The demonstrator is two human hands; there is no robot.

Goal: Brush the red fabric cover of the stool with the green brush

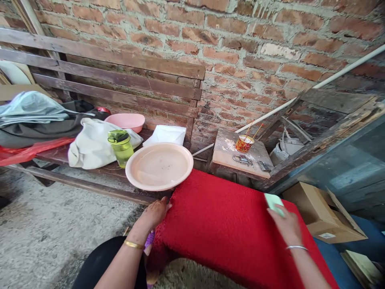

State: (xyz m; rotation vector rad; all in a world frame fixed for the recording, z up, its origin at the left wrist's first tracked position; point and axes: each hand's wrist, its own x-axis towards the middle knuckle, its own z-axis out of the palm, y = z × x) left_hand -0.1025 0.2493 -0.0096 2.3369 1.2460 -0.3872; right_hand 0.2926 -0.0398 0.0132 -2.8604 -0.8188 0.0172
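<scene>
A red fuzzy cloth [222,224] lies spread over a long low surface in front of me and hangs down at its near left side. My left hand [156,212] is at the cloth's left edge, with its fingers curled on that edge, partly hidden. On the cloth's far right part, my right hand [285,224] grips a pale green flat block [273,202]; its underside is hidden, and brush or sponge cannot be told. Just beyond my left hand stands a pale pink basin [159,166] with shallow water in it.
A wooden bench [99,178] holds a green bottle [122,149], a white bag [90,144], a pink bowl [129,121] and folded clothes [30,110]. On a small stool [222,154] are a red patterned cup [244,143] and a padlock [241,159]. A cardboard box [315,212] sits right.
</scene>
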